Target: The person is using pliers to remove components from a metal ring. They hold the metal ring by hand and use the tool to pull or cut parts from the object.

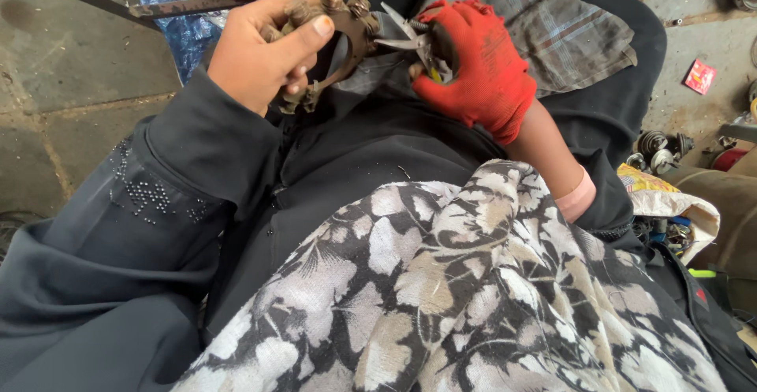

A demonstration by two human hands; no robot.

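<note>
Though rusty, clamp (347, 41) between hands (256, 53) (477, 65).

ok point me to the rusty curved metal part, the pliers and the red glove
rusty curved metal part (352, 28), head view, on its curved arm near the bolts
pliers (400, 35), head view, on the metal jaws
red glove (481, 69), head view, on the back of the right hand

Two hands: one bare (260, 49), one red-gloved (477, 65). One rusty curved metal part (347, 33). One pliers (406, 37). One checked cloth (568, 33).
</note>
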